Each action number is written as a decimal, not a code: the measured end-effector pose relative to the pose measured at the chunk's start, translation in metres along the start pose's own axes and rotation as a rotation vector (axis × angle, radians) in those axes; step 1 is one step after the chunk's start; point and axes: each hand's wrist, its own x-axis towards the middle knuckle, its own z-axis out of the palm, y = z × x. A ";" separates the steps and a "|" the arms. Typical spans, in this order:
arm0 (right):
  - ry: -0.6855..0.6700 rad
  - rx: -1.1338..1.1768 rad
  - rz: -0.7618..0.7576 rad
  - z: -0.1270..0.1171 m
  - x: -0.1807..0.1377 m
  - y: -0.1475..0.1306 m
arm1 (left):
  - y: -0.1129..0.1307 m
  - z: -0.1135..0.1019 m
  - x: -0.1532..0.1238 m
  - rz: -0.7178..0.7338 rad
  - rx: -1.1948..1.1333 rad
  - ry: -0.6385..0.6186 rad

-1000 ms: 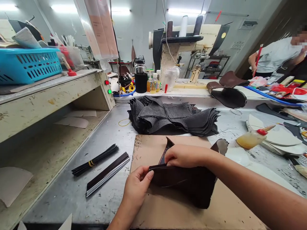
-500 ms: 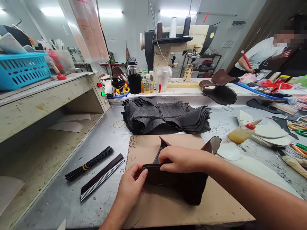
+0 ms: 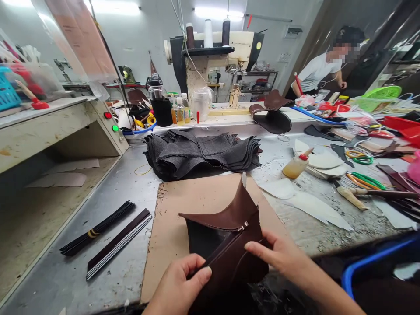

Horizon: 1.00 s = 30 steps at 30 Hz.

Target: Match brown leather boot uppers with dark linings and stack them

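Observation:
A dark brown leather shoe upper with a zipper is held over the front edge of a cardboard sheet. My left hand pinches its near left edge, thumb on top and fingers underneath. On the right side, my right hand grips the leather, thumb on the outer face and fingers behind. The upper is tilted, with its black lining showing at the left. To the left lie a banded bundle of black strips and a stack of dark brown strips with white edges.
A pile of dark grey fabric pieces lies behind the cardboard. A sewing machine stands at the back. A glue bottle, white pieces and a hammer are at right. Another person is at the far right.
My view has swung right. The upper has been turned and drawn toward me, bringing its zipper into sight. My right hand has moved from its top edge to its right side.

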 end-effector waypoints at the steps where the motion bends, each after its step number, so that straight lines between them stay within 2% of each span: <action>1: 0.002 0.078 -0.005 0.007 -0.006 0.005 | -0.001 0.006 -0.003 -0.008 -0.011 -0.040; 4: 0.089 0.101 -0.059 0.024 -0.017 0.005 | 0.007 0.021 -0.005 0.076 0.079 -0.048; 6: 0.118 0.057 -0.099 0.027 -0.023 0.000 | 0.016 0.028 -0.003 0.130 0.110 -0.008; 8: 0.124 0.029 -0.122 0.026 -0.028 -0.002 | 0.022 0.035 0.000 0.125 0.057 -0.003; 13: 0.117 0.051 -0.150 0.022 -0.033 -0.001 | 0.025 0.044 0.010 0.086 -0.139 -0.167; 15: 0.094 0.038 -0.157 0.024 -0.032 0.001 | 0.025 0.047 0.013 0.120 -0.133 -0.164; 18: 0.086 -0.108 -0.170 0.026 -0.030 0.004 | 0.028 0.051 0.017 0.192 -0.103 -0.130; 21: 0.167 -0.286 -0.084 0.022 -0.029 0.006 | 0.031 0.054 0.021 0.159 -0.189 -0.219; 24: 0.013 -0.110 -0.069 0.014 -0.027 0.002 | 0.034 0.056 0.024 0.127 -0.261 -0.351; 26: -0.053 0.032 -0.120 0.010 -0.025 0.000 | 0.035 0.055 0.025 0.141 -0.224 -0.356; 27: -0.006 0.052 -0.141 0.009 -0.023 0.000 | 0.035 0.053 0.024 0.156 -0.160 -0.323; 28: 0.097 0.045 -0.149 0.008 -0.020 0.001 | 0.034 0.049 0.023 0.173 -0.067 -0.268; 30: 0.360 0.022 -0.136 0.007 -0.011 0.006 | 0.030 0.038 0.021 0.210 0.144 -0.144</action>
